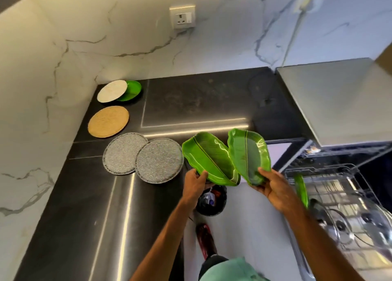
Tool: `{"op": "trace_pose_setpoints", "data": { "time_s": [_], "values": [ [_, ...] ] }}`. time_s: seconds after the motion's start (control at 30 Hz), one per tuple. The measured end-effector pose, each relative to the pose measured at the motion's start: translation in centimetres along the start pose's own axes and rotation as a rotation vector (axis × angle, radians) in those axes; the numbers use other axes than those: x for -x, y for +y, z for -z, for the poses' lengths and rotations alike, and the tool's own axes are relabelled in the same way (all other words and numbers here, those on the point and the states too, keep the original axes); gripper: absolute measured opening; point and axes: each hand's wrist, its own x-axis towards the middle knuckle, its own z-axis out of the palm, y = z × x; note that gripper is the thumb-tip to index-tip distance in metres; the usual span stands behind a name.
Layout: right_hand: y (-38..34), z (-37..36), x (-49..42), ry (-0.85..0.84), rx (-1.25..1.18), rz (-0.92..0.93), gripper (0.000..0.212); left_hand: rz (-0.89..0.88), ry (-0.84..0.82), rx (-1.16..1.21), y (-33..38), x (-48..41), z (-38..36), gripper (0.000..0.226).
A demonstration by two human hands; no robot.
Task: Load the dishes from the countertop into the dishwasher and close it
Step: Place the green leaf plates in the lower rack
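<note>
Off the countertop's [95, 206] edge, one leaf plate [209, 157] is gripped by the left hand [194, 182], a second plate [248, 153] by the right hand [273, 191].

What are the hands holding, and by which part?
Each hand holds one green leaf-shaped plate. The left hand grips the left leaf plate by its near end; the right hand grips the right leaf plate by its near end.

Two green leaf-shaped plates [209, 160] are held tilted at the edge of the countertop [201, 94]. Two grey speckled plates [125, 153] are laid overlapping on the countertop; the dishwasher [331, 187] is seen open beside it.
</note>
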Motion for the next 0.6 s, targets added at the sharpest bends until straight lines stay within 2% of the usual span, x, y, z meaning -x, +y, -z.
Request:
{"op": "trace_pose_setpoints", "data": {
  "time_s": [0.17,0.33,0.47,0.6],
  "values": [
    [0.4,9.9,5.9,0.086,-0.072,0.090,0.030,0.005,-0.008,-0.185,-2.9,4.8,-7.8,0.010],
    [1.1,19.7,12.3,0.206,-0.104,0.142,0.041,0.045,-0.114,-0.258,-6.2,10.1,-16.8,0.015],
    [1.2,25.2,15.1,0.332,-0.107,0.123,0.030,0.092,-0.231,-0.261,-8.4,13.6,-22.5,0.018],
    [1.0,29.0,16.1,0.420,-0.171,0.100,0.020,0.150,-0.254,-0.345,-9.9,14.2,-26.2,0.014]
  ]
}}
